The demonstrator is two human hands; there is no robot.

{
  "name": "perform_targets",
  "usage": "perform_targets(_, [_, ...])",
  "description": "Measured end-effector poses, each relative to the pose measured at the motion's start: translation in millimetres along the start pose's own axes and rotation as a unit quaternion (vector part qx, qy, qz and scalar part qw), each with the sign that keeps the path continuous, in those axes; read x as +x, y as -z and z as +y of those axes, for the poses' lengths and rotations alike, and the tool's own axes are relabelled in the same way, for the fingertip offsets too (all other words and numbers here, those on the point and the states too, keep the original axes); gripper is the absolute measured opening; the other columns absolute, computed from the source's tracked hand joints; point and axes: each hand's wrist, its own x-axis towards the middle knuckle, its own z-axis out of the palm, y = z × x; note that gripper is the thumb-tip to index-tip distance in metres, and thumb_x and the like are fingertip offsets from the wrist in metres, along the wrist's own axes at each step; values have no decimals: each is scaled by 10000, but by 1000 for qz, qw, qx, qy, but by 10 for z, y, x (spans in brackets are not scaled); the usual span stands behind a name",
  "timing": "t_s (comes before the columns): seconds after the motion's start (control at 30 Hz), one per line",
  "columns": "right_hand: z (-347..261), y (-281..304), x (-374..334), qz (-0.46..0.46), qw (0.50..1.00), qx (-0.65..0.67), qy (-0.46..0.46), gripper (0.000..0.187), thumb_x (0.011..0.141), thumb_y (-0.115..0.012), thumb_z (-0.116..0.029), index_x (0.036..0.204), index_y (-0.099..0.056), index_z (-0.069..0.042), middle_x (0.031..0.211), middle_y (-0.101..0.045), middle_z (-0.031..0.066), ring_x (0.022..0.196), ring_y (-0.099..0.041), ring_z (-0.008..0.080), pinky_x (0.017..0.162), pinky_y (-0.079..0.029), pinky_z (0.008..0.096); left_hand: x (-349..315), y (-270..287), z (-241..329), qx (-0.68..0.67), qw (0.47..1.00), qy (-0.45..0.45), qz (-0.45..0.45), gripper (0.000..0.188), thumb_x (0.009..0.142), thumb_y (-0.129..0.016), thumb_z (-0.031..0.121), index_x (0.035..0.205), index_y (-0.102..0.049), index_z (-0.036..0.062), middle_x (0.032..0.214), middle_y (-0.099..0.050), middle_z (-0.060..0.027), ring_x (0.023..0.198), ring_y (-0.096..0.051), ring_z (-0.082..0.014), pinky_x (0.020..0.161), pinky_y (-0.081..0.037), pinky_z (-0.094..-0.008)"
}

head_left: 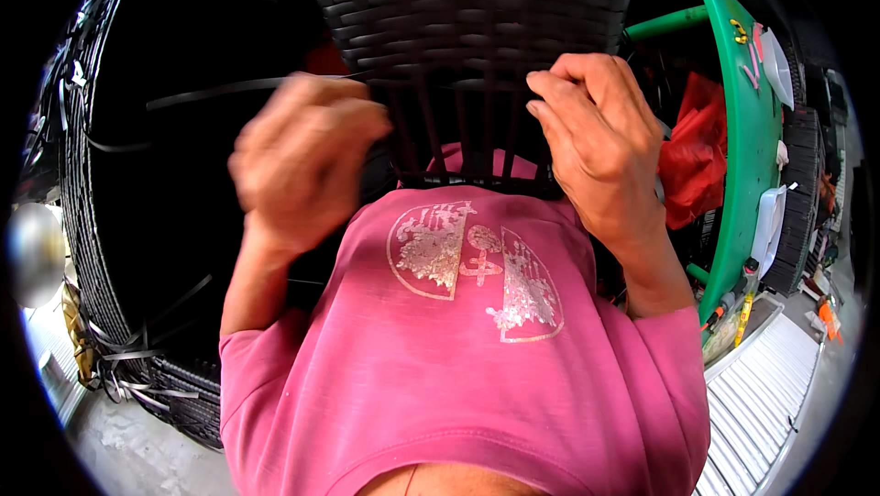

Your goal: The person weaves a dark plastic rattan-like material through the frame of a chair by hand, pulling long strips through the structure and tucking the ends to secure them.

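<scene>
A dark woven panel (467, 1) of flat plastic strips, probably part of a wicker seat or basket, stands in front of me. Below its woven rows, bare upright dark strands (466, 125) run down toward my shirt. My right hand (600, 134) is at the right edge of the lowest rows, thumb and fingers pinched together; whatever sits between them is hidden. Left of the strands, my left hand (307, 152) is curled and smeared by motion, so its grip is unclear. A loose flat dark strip (215, 93) reaches leftward from behind that hand.
At the left hangs a big coil of black strips (82, 184). A green board (742, 148) with small items on it stands to the right, beside a red plastic bag (697, 152). A yellow tool (744, 317) and a white slatted surface (756, 395) are at lower right.
</scene>
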Motion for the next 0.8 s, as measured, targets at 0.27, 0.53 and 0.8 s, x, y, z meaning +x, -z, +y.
perform_targets(0.27, [122, 327, -231, 147, 961, 74, -221, 160, 864, -667, 38, 1003, -597, 4, 935, -602, 40, 736, -535, 62, 611, -431, 182, -128, -756, -31, -42, 998, -32, 43, 291, 655, -617, -206, 891, -651, -38, 869, -646, -143, 613, -618, -204, 515, -484, -260])
perform_targets(0.53, [154, 279, -421, 75, 989, 22, -123, 235, 696, -753, 13, 885, -622, -31, 853, -598, 92, 739, -597, 268, 643, -496, 346, 73, -927, 191, -37, 995, -77, 48, 300, 645, -705, -166, 912, -661, -38, 896, -639, -186, 692, -646, -241, 543, -508, -273])
perform_targets(0.8, [124, 201, -602, 74, 992, 14, -104, 255, 667, -738, 84, 854, -595, -15, 848, -590, 98, 698, -582, 253, 615, -475, 335, 191, -1077, 247, 54, 997, -35, 48, 239, 705, -746, -92, 921, -690, -7, 873, -627, -129, 711, -631, -233, 601, -507, -277])
